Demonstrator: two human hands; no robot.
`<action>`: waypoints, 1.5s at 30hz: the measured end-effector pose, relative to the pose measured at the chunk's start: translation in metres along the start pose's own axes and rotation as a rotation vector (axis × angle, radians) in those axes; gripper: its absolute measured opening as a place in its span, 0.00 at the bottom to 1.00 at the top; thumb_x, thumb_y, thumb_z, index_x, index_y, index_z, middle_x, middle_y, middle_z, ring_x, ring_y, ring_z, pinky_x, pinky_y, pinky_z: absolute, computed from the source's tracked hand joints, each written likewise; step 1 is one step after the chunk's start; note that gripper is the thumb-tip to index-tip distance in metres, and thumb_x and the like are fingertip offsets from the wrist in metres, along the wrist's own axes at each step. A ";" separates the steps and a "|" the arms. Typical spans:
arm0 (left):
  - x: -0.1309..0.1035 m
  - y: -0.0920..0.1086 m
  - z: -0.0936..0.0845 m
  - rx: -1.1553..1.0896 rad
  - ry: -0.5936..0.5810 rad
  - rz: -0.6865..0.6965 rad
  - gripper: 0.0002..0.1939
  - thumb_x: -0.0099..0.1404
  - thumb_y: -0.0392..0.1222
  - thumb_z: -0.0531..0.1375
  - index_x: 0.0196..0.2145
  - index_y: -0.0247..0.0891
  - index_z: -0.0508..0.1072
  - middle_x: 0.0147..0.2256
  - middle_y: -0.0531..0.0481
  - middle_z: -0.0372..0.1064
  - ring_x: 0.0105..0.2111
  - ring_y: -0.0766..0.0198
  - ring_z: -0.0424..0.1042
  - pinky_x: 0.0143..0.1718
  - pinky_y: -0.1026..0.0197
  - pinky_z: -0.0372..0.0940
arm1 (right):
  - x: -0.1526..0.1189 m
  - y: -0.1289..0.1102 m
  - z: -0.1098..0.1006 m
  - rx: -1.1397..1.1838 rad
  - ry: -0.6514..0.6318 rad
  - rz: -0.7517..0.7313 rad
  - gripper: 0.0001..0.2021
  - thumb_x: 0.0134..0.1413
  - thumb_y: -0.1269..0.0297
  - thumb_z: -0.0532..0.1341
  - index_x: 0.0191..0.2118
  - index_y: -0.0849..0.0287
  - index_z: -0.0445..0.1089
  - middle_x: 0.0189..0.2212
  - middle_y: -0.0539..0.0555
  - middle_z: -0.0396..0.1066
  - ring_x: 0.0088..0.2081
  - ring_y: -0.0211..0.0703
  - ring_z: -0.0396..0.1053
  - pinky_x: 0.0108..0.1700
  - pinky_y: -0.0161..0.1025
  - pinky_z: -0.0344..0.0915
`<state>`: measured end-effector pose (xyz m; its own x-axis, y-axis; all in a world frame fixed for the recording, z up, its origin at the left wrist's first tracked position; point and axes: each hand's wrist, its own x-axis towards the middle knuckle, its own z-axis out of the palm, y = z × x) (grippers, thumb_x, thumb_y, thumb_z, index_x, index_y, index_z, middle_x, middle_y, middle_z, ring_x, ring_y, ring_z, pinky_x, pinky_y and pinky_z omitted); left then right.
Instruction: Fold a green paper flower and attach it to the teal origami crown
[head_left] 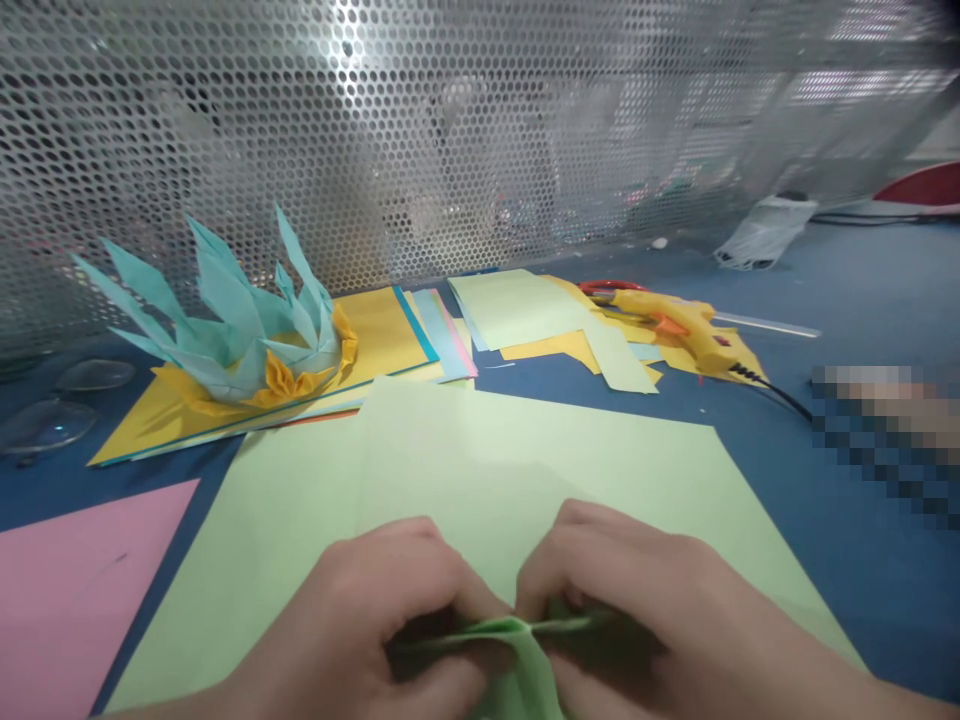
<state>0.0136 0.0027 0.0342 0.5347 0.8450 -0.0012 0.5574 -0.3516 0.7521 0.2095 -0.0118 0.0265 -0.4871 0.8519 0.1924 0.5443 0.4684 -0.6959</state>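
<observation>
My left hand [375,620] and my right hand [652,620] meet at the bottom of the head view, both pinching a small folded green paper piece [517,650] between fingers and thumbs. The piece is mostly hidden under my fingers. Beneath my hands lies a large light green sheet [480,470] on the blue table, with a second light green sheet overlapping it.
A teal and yellow paper flower [240,330] sits on a stack of coloured sheets [382,340] at the left. A pink sheet [67,580] lies near left. Loose sheets [525,310] and a yellow glue gun [690,335] lie behind. Perforated metal screen [450,130] at the back.
</observation>
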 end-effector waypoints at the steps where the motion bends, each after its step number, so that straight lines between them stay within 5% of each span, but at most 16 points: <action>1: 0.000 0.000 -0.001 -0.004 0.002 -0.001 0.10 0.50 0.29 0.58 0.22 0.42 0.74 0.22 0.60 0.69 0.21 0.74 0.67 0.23 0.74 0.59 | 0.000 -0.002 -0.003 -0.014 -0.003 0.040 0.15 0.41 0.83 0.60 0.30 0.53 0.67 0.26 0.45 0.72 0.30 0.35 0.71 0.26 0.27 0.64; 5: 0.002 -0.001 -0.002 -0.027 -0.025 -0.014 0.10 0.52 0.29 0.58 0.25 0.42 0.75 0.23 0.59 0.71 0.24 0.72 0.70 0.25 0.73 0.61 | 0.001 -0.007 -0.011 0.049 0.036 -0.014 0.12 0.47 0.77 0.63 0.34 0.51 0.68 0.28 0.44 0.74 0.32 0.36 0.72 0.32 0.30 0.68; 9: 0.002 -0.004 -0.002 -0.017 -0.027 -0.038 0.08 0.52 0.30 0.59 0.23 0.41 0.74 0.22 0.60 0.69 0.22 0.72 0.68 0.24 0.73 0.60 | -0.001 -0.008 -0.007 0.053 0.078 0.006 0.18 0.38 0.72 0.71 0.36 0.50 0.68 0.30 0.43 0.75 0.32 0.38 0.73 0.31 0.31 0.67; 20: 0.004 -0.001 -0.004 -0.060 -0.043 -0.133 0.08 0.51 0.30 0.56 0.22 0.39 0.72 0.22 0.58 0.68 0.22 0.70 0.67 0.23 0.71 0.60 | -0.003 -0.004 -0.009 -0.035 -0.008 -0.020 0.17 0.49 0.80 0.57 0.40 0.50 0.72 0.30 0.46 0.75 0.32 0.35 0.73 0.29 0.29 0.66; 25: 0.004 -0.002 -0.002 -0.071 -0.047 -0.153 0.05 0.53 0.31 0.58 0.24 0.40 0.70 0.21 0.60 0.65 0.21 0.70 0.64 0.21 0.70 0.58 | -0.003 -0.004 -0.006 -0.046 -0.044 0.019 0.15 0.46 0.78 0.62 0.40 0.52 0.72 0.31 0.46 0.74 0.35 0.37 0.73 0.30 0.30 0.66; 31: 0.006 -0.005 -0.006 -0.081 -0.091 -0.026 0.06 0.60 0.45 0.62 0.31 0.41 0.73 0.29 0.56 0.70 0.30 0.66 0.69 0.30 0.67 0.62 | -0.005 0.002 -0.003 -0.059 -0.051 0.080 0.17 0.48 0.81 0.61 0.40 0.51 0.71 0.31 0.45 0.74 0.35 0.38 0.73 0.31 0.31 0.66; 37: 0.004 -0.005 -0.005 -0.059 -0.015 0.021 0.07 0.59 0.33 0.60 0.26 0.42 0.74 0.25 0.60 0.70 0.28 0.71 0.70 0.30 0.71 0.61 | -0.007 0.004 -0.006 -0.069 -0.068 0.038 0.15 0.53 0.78 0.59 0.41 0.50 0.71 0.30 0.45 0.74 0.33 0.38 0.73 0.34 0.31 0.67; 45: 0.000 -0.003 -0.001 -0.025 0.063 0.085 0.09 0.58 0.33 0.59 0.21 0.40 0.70 0.21 0.59 0.66 0.25 0.72 0.67 0.24 0.73 0.57 | -0.010 0.004 -0.007 -0.024 -0.102 0.038 0.20 0.55 0.80 0.55 0.44 0.47 0.72 0.30 0.46 0.73 0.32 0.35 0.73 0.34 0.29 0.67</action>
<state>0.0114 0.0047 0.0325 0.5378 0.8367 0.1038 0.4953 -0.4131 0.7642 0.2217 -0.0170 0.0266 -0.5322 0.8415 0.0935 0.5797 0.4427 -0.6841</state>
